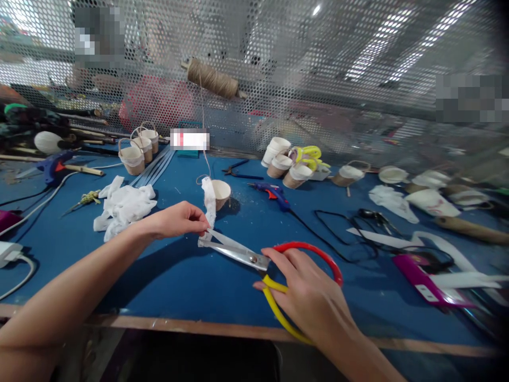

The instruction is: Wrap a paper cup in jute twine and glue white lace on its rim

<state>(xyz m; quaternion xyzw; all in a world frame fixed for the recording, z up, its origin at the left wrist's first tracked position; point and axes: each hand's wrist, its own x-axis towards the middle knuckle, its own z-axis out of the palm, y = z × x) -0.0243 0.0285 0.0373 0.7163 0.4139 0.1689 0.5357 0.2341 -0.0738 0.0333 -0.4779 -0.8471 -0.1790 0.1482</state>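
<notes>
My left hand [185,218] pinches a white fabric strip [210,207] that hangs in front of a small paper cup [221,194]. In my right hand [306,286] is a pair of scissors [238,255] with one red and one yellow handle. Their blades are parted and point left, with the tips at the strip's lower end, just below my left fingertips. Whether the blades touch the strip I cannot tell. A thin twine runs down to the table behind the cup from a twine spool [212,78] on the mesh.
A heap of white strips [129,204] lies left. A glue gun [272,193] with a black cord and pliers [240,171] lie beyond the scissors. Small cups stand at back left [133,159] and back right [298,174]. A purple device [427,284] is at right. Perforated mesh [298,69] closes the back.
</notes>
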